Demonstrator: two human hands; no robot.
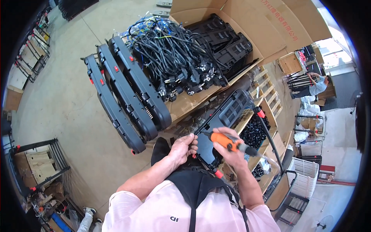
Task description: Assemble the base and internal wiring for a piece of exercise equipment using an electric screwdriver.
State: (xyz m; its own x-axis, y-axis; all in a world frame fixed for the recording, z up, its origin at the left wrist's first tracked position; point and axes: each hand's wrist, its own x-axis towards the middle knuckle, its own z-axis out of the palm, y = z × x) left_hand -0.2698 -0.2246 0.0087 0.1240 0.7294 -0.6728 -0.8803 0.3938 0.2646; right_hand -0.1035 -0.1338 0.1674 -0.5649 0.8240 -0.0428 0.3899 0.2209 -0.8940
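My right hand (pixel 233 154) grips an orange-and-black power screwdriver (pixel 223 140), its black tip toward my left hand and a hose or cord at its rear. In front of me lies a long dark plastic housing (pixel 232 111) with vents and red end pieces, slanting up to the right. Over its near left edge, my left hand (pixel 183 149) has thumb and fingers pinched together. Whatever is between those fingertips is too small to make out. The screwdriver hovers over the housing, and I cannot tell whether its tip touches anything.
Several long dark housings (pixel 125 91) with red switches stand side by side at left. Beyond lie tangled black power cords (pixel 166 52) and black plastic panels (pixel 235 48) by an open cardboard box (pixel 266 34). Small black parts (pixel 255 133) fill a wooden bin at right. A person (pixel 317 86) works farther off.
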